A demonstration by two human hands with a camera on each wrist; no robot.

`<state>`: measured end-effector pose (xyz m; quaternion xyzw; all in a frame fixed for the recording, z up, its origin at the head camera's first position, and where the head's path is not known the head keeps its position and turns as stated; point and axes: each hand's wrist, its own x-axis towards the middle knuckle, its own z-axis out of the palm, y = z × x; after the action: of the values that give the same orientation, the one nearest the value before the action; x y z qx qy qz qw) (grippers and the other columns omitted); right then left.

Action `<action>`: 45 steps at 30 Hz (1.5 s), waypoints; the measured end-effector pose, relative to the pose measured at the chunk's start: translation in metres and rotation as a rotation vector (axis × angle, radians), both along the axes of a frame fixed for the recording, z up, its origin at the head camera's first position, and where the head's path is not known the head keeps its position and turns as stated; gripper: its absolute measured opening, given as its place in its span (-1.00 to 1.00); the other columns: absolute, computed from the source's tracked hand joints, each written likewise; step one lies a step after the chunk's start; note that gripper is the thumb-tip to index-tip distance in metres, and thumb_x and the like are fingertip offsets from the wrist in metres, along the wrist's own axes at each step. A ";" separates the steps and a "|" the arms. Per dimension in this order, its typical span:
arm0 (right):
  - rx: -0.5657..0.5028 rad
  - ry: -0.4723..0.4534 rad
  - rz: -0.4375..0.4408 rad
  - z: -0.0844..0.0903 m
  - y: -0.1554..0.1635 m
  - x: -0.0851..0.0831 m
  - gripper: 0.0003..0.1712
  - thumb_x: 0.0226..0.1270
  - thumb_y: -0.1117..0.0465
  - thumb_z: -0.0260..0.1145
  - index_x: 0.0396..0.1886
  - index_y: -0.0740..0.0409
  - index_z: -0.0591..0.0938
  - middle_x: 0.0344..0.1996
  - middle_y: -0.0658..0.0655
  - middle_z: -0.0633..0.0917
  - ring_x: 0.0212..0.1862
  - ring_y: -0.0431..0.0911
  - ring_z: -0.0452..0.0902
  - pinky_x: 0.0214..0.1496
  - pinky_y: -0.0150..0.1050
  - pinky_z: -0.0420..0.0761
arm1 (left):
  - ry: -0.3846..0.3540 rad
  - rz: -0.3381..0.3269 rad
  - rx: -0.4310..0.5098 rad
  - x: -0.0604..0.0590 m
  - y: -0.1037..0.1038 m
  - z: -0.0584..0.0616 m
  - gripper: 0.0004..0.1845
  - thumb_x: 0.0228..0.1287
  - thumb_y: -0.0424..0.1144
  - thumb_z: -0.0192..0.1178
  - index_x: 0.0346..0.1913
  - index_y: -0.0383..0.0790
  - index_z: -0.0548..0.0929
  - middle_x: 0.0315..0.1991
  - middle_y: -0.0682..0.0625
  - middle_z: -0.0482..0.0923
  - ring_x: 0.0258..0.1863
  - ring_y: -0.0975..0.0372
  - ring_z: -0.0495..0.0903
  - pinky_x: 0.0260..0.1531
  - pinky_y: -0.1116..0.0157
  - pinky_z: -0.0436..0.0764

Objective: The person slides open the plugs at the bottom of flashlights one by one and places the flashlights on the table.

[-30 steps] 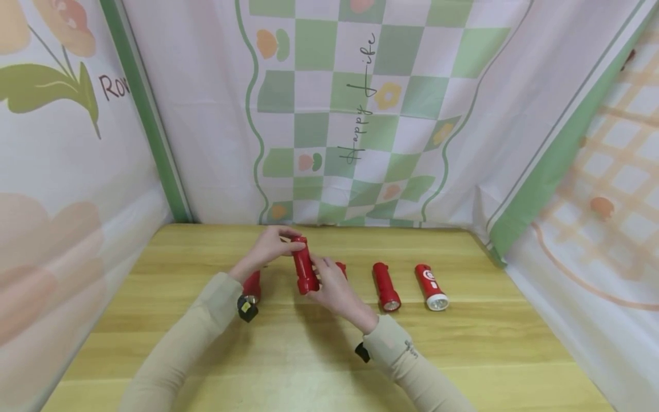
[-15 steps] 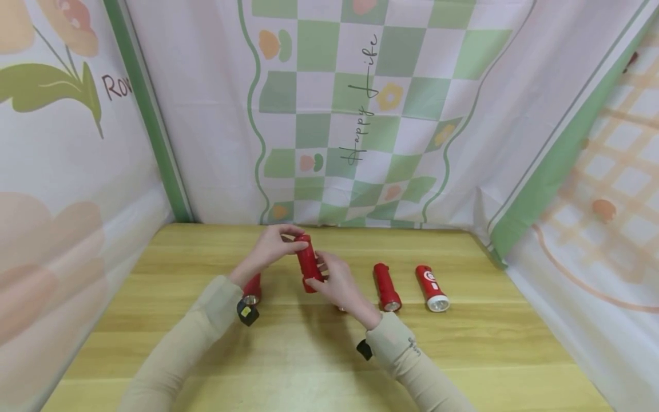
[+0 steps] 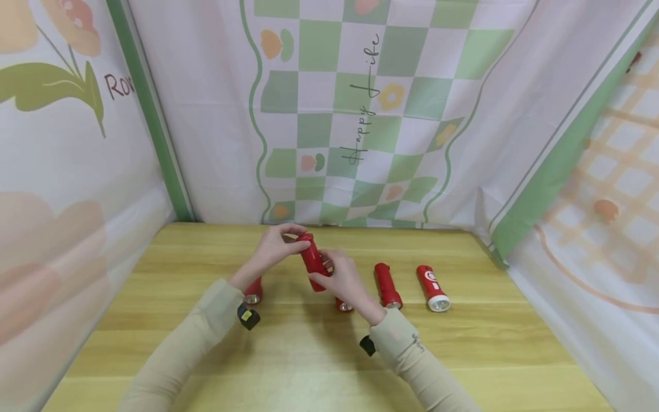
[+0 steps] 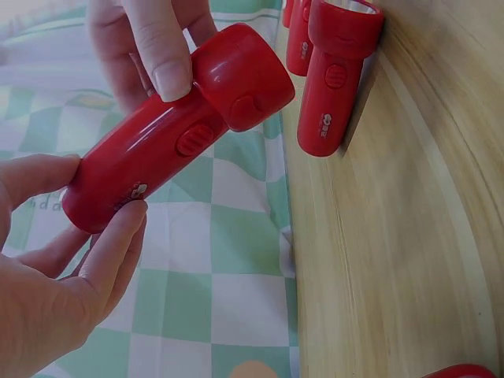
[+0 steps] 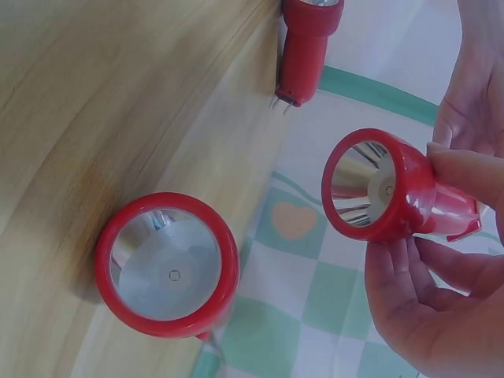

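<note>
Both hands hold one red flashlight [image 3: 313,260] tilted above the wooden table [image 3: 309,355], near its back middle. My left hand [image 3: 292,242] pinches the flashlight's far tail end. My right hand [image 3: 322,276] grips its near, lens end. In the left wrist view the held flashlight [image 4: 173,130] shows its side switch, with my left hand's fingertips [image 4: 118,236] at the tail. The right wrist view looks into the reflector of the held flashlight [image 5: 376,186], with my right hand's fingers [image 5: 457,169] curled round the head.
Several more red flashlights lie in a row on the table: one on the left [image 3: 252,292], one under my right hand [image 3: 344,304], and two on the right [image 3: 387,286] [image 3: 432,288]. Patterned cloth walls [image 3: 360,114] enclose the table on three sides.
The held flashlight has risen slightly and tilted, its near end swinging right. My right hand shifted back with it, uncovering the flashlight lying beneath.
</note>
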<state>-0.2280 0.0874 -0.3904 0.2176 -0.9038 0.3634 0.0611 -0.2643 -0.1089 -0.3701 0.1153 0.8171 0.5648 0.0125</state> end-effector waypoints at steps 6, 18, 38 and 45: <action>0.017 0.004 -0.013 0.001 0.001 -0.001 -0.48 0.17 0.22 0.50 0.13 0.24 0.61 -0.10 0.20 0.72 -0.14 -0.02 0.66 -0.08 -0.12 0.74 | 0.013 -0.002 0.026 0.001 0.001 -0.002 -0.56 0.19 -0.20 0.41 0.11 -0.28 0.64 0.08 -0.23 0.67 -0.10 0.04 0.74 -0.10 0.20 0.74; -0.001 -0.044 0.001 0.000 0.006 -0.004 -0.54 0.14 0.27 0.51 0.06 0.21 0.64 -0.07 0.19 0.75 -0.11 -0.01 0.72 -0.02 -0.10 0.74 | -0.008 -0.025 0.071 0.003 -0.001 -0.011 -0.54 0.19 -0.20 0.41 0.13 -0.26 0.62 0.10 -0.20 0.66 -0.09 0.08 0.73 -0.08 0.21 0.74; -0.019 -0.086 0.051 0.005 0.014 0.000 -0.59 0.16 0.23 0.49 0.02 0.20 0.66 -0.11 0.19 0.78 -0.14 0.00 0.74 -0.01 -0.07 0.75 | 0.029 0.000 0.141 0.009 -0.002 -0.024 -0.59 0.18 -0.23 0.42 0.07 -0.27 0.64 0.08 -0.20 0.68 -0.03 0.06 0.73 0.00 0.22 0.72; -0.014 -0.096 0.045 0.005 0.016 0.000 -0.58 0.17 0.22 0.49 0.03 0.22 0.66 -0.11 0.21 0.78 -0.12 0.03 0.74 0.00 -0.06 0.74 | 0.023 0.020 0.163 0.011 -0.002 -0.026 -0.61 0.20 -0.23 0.41 0.06 -0.30 0.64 0.07 -0.22 0.69 -0.02 0.05 0.74 0.01 0.21 0.72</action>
<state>-0.2283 0.1033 -0.3853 0.2196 -0.8981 0.3810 0.0108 -0.2531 -0.1113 -0.3965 0.1143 0.7697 0.6280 -0.0121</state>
